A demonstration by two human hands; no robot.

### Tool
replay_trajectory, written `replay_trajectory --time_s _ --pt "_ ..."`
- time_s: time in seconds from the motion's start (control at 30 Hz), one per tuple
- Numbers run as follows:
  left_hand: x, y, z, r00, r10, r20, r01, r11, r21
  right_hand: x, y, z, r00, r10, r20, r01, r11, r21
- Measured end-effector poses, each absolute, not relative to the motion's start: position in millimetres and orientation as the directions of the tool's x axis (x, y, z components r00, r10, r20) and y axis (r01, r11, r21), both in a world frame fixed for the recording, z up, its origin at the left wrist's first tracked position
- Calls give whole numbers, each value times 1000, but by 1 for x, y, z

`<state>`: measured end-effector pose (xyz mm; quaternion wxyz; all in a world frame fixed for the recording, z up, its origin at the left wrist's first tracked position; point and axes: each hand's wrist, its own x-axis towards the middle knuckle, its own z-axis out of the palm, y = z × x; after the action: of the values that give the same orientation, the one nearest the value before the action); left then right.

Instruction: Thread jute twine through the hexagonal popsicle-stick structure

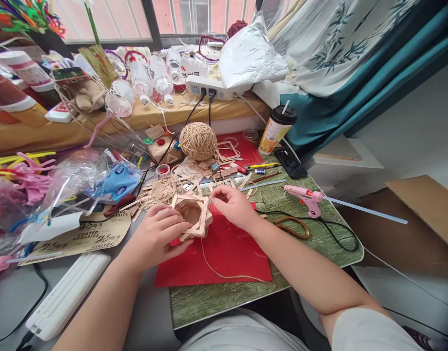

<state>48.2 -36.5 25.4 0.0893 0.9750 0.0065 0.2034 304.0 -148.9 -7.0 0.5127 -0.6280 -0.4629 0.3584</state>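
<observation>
On a red sheet [227, 258] sits a small many-sided box [205, 226] built from stacked wooden craft sticks, with an open hollow in its middle. My left hand [156, 236] grips its left side, fingers over the rim and thumb low at the front. My right hand [233, 207] is at the box's right corner, thumb and forefinger pinched together. What lies between those fingertips is too small to make out. A strand of twine [231, 277] trails from beneath the box across the red sheet toward the lower right.
Behind the box lie loose craft sticks [154, 192] and a twine ball [198, 141]. To the right are a pink glue gun [307, 197], gold-handled scissors [292, 227], a phone [290, 164] and a lidded cup [278, 129]. Sandpaper [110, 234] and a white power strip [68, 295] lie left.
</observation>
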Motion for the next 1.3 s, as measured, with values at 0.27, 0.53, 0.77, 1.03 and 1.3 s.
replay_trajectory --time_s 0.27,0.53,0.77,1.03,1.3 --pt "47 -37 19 897 83 434 15 -988 156 273 -231 -3 279 960 21 620 -163 -768" --pt "48 -46 19 878 104 468 75 -994 80 214 -240 -9 111 954 -277 911 -209 -356" --pt "51 -52 16 875 171 452 160 -985 63 212 -252 -12 18 963 -268 914 -125 -386" --pt "53 -54 17 866 209 455 195 -978 78 211 -271 -5 24 969 -248 807 -165 -567" --pt "58 -63 21 872 228 432 228 -972 54 212 -274 -13 37 970 -239 664 -202 -720"
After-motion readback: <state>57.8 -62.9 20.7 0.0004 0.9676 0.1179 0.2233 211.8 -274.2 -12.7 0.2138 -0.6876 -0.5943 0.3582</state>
